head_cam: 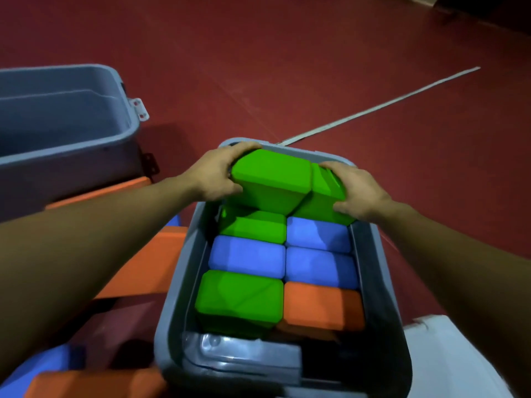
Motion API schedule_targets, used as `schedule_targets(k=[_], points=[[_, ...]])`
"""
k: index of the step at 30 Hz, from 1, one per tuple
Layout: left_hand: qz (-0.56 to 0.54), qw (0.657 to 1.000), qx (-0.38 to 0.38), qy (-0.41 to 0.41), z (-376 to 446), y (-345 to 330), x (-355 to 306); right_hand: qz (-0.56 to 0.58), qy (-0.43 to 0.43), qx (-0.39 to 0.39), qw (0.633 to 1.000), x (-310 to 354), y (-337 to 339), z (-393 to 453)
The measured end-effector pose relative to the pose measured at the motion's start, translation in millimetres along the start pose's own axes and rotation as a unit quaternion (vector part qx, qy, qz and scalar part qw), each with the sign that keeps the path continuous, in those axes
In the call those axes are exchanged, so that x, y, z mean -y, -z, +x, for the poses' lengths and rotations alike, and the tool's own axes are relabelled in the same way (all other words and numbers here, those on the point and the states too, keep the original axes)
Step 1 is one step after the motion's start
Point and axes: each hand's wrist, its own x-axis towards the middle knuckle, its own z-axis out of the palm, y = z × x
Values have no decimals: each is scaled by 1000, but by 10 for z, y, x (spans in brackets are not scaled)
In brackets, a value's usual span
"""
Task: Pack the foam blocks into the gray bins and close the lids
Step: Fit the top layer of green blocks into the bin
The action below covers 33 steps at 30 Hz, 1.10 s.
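Packing step, far end of the near bin point(184, 254), two green blocks in hand.

Far left: second bin point(126, 130), lid off, looks hollow from this angle; its floor is out of view. White latch point(139, 109) on its right rim. Loose orange blocks point(143, 259) lie on the floor between the two bins, more orange and a blue block point(43, 366) at bottom left. So plenty not packed yet.

Our left hand point(214, 175) is curled round the left end of the left green block point(271, 178), thumb on the near face, fingers over the far edge. That block sits high, above the rim line, tilted. Touching it on the right, the right green block point(324, 193), canted the other way; our right hand point(359, 191) wraps its outer end, fingers over the top, thumb low. The two blocks press together in a shallow V.

Below them the bin holds a tidy layer: green, blue, green on the left column; blue, blue, orange on the right. Gap at the near end shows clear plastic.

Next move, our guess: level both blocks, push down together so they seat flat beside the layer. Risk is foam jamming against the walls and springing up, which would block the lid. White object at bottom right may be a lid; can't tell.
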Motion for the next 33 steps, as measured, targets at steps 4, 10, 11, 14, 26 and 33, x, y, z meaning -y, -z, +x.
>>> schedule_targets(k=[4,10,11,14,26,33], points=[[36,998,13,40,32,-103,161,-57,13,1,998,24,-92,17],[138,984,58,93,69,-308,275,-68,-13,94,993,23,-357,79],[145,981,71,105,69,-358,254,-70,-21,102,992,27,-397,90],[191,966,98,145,55,-485,183,-85,-48,128,987,91,-448,96],[344,932,85,79,-111,-617,118,-125,-70,111,983,98,-668,-6],[393,907,131,76,-120,-606,109,-128,-86,174,973,207,-684,11]])
